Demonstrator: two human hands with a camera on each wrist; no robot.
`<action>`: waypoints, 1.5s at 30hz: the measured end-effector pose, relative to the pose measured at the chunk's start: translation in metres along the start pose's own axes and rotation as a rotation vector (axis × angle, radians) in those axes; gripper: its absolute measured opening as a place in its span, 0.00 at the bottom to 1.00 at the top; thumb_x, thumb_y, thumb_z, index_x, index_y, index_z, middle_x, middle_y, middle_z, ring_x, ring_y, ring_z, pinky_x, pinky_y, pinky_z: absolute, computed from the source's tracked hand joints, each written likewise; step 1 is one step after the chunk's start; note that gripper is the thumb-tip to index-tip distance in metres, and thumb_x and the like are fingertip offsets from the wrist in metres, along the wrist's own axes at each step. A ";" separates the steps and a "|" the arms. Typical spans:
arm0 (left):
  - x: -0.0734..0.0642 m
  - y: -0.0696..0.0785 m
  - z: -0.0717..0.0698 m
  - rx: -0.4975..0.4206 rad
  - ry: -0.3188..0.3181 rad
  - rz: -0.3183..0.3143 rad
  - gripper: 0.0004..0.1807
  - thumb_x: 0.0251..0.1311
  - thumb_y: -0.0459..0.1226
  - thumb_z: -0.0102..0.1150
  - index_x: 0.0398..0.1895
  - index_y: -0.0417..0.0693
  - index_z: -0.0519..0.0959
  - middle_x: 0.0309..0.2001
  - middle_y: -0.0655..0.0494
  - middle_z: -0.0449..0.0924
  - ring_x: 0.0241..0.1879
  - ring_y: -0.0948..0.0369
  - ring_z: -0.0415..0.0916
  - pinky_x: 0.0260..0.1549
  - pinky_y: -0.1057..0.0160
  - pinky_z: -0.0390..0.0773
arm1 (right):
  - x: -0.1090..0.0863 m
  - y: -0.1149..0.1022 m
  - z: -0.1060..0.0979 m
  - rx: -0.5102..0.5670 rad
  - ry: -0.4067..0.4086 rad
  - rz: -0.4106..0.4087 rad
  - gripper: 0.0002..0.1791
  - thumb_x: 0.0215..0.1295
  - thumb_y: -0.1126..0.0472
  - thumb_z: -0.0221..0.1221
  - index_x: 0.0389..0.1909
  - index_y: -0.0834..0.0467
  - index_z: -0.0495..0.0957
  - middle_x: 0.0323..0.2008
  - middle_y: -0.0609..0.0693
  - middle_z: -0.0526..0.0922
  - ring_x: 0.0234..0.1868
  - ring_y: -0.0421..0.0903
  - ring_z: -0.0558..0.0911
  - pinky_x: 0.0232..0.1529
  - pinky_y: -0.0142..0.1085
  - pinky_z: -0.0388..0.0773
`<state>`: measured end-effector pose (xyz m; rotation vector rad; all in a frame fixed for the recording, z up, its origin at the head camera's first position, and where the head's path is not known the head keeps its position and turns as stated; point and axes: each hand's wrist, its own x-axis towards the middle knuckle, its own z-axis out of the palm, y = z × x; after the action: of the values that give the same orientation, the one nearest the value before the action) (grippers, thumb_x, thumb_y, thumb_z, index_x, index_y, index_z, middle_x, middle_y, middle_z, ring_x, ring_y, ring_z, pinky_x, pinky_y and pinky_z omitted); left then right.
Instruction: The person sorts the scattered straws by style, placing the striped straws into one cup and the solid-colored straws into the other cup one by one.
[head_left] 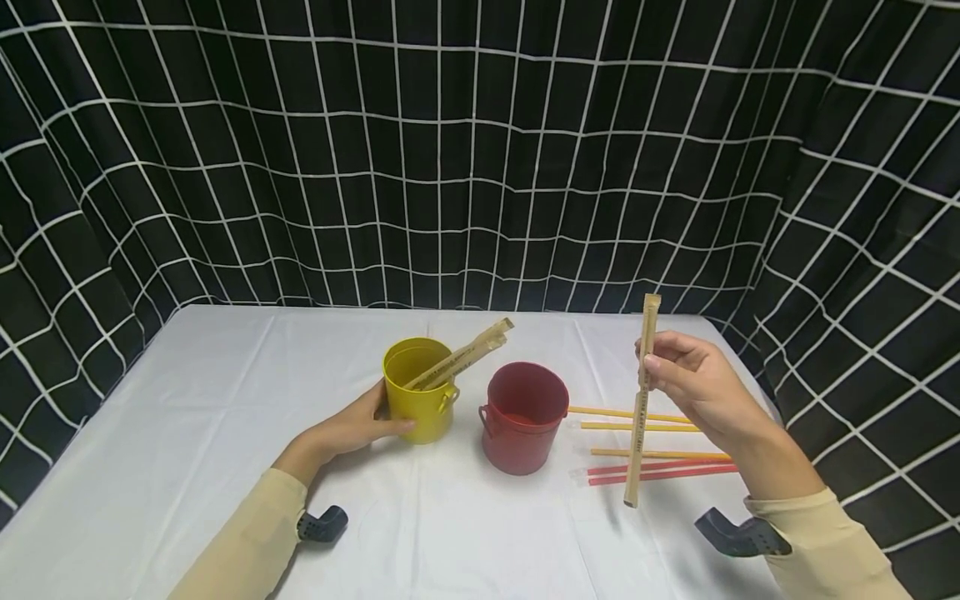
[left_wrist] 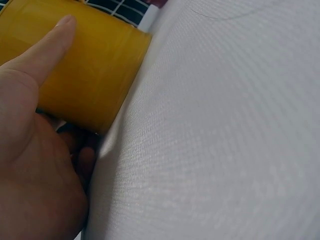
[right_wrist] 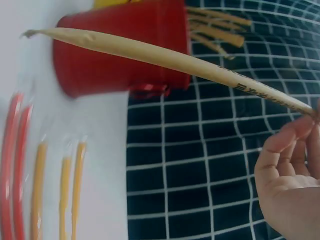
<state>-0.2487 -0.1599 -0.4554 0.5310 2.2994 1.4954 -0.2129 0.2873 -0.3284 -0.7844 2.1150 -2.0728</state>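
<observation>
My left hand (head_left: 352, 429) grips a small yellow bucket (head_left: 426, 421), thumb on its near side and fingers round its left side. Paper-wrapped straws (head_left: 468, 354) lean out of that bucket to the right. In the left wrist view the thumb presses along the yellow wall. My right hand (head_left: 701, 379) pinches one brown paper-wrapped straw (head_left: 639, 417) between thumb and fingertips, holding it nearly upright above the table on the right. Between the hands stands a red bucket (head_left: 521, 450); its inside looks bare in the head view.
Right of the red bucket lie several orange-yellow straws (head_left: 637, 427) and two red straws (head_left: 660, 475), in clear wrappers, partly under my right forearm. A white cloth covers the table (head_left: 465, 533). Behind it hangs a black curtain (head_left: 450, 150) with white grid lines.
</observation>
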 end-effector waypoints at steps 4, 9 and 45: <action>-0.001 -0.001 0.000 -0.002 0.001 0.001 0.57 0.63 0.49 0.66 0.83 0.52 0.37 0.84 0.49 0.39 0.83 0.47 0.34 0.80 0.38 0.34 | 0.006 -0.004 0.012 0.112 0.012 -0.021 0.20 0.74 0.76 0.46 0.49 0.54 0.83 0.38 0.41 0.82 0.36 0.35 0.77 0.42 0.27 0.79; -0.001 -0.001 0.000 -0.001 0.004 -0.011 0.56 0.64 0.48 0.66 0.83 0.52 0.37 0.84 0.49 0.40 0.83 0.48 0.34 0.80 0.40 0.35 | 0.012 -0.010 0.026 0.179 0.027 -0.061 0.21 0.74 0.76 0.46 0.47 0.54 0.84 0.39 0.43 0.82 0.38 0.37 0.77 0.43 0.28 0.79; -0.005 0.002 -0.002 -0.017 -0.008 -0.024 0.57 0.63 0.49 0.66 0.83 0.53 0.36 0.84 0.50 0.37 0.83 0.49 0.34 0.81 0.41 0.35 | 0.048 -0.032 0.122 0.252 0.237 -0.408 0.15 0.64 0.81 0.55 0.38 0.60 0.82 0.35 0.49 0.82 0.38 0.41 0.80 0.33 0.28 0.83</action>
<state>-0.2451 -0.1632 -0.4520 0.5026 2.2773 1.4973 -0.1959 0.1585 -0.2941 -1.0491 1.8566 -2.6971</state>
